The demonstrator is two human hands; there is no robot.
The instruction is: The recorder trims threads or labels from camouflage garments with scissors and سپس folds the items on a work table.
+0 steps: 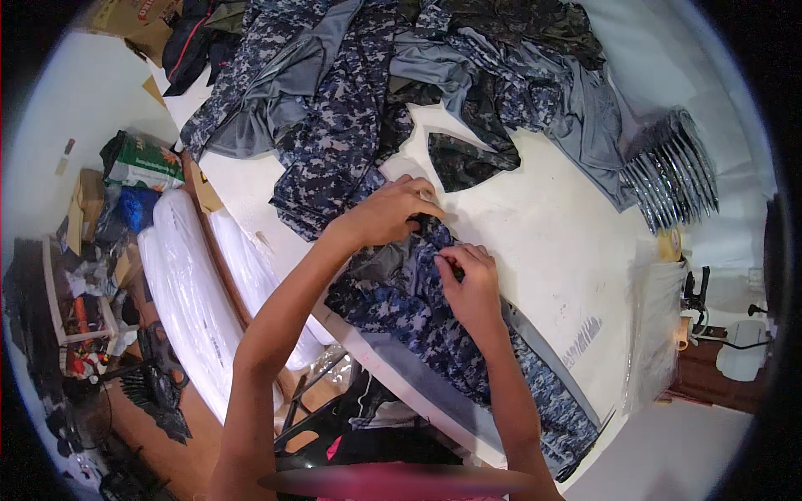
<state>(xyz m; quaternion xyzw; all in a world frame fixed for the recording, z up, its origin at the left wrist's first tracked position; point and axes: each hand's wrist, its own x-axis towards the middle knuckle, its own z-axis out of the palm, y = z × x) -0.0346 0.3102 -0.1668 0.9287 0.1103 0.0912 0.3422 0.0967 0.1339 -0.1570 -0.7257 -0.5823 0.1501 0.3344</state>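
Observation:
A blue and grey camouflage garment [434, 330] lies flat on the white table [551, 242] in front of me. My left hand [386, 213] pinches its upper edge, fingers curled into the cloth. My right hand [469, 280] grips the same garment a little lower and to the right, fingers closed on a fold. The two hands are close together, almost touching.
A heap of camouflage and grey garments [368, 75] covers the far end of the table. A stack of dark hangers [672, 167] lies at the right. White plastic-wrapped rolls [188, 275] stand left of the table. Boxes and clutter [92, 275] fill the floor at left.

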